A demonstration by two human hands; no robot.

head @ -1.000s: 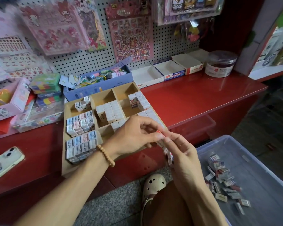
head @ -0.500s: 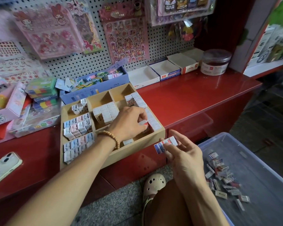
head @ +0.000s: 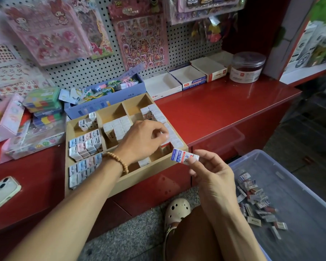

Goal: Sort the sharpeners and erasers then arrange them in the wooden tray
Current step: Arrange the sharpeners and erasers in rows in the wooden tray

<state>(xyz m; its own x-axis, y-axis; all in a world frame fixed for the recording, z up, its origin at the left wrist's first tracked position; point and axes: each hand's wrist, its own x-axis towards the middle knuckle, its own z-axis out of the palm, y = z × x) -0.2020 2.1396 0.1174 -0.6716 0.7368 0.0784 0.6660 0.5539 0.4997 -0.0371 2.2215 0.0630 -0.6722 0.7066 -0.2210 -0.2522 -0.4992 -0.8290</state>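
Left hand (head: 145, 140) curled over the wooden tray (head: 154, 172) on the desk, contents unseen, right hand (head: 213, 178) pinching 1 eraser (head: 183, 157) near the rim; seat each upright, tight against the row.

The hands split apart! A second ago they met in front of the tray (head: 132, 182). The left hand (head: 143, 140) reached into the tray's right-hand compartment, fingers curled down among the erasers there. The right hand (head: 213, 176) stayed outside the tray's near corner, turning a blue-and-white eraser (head: 183, 156) face up.
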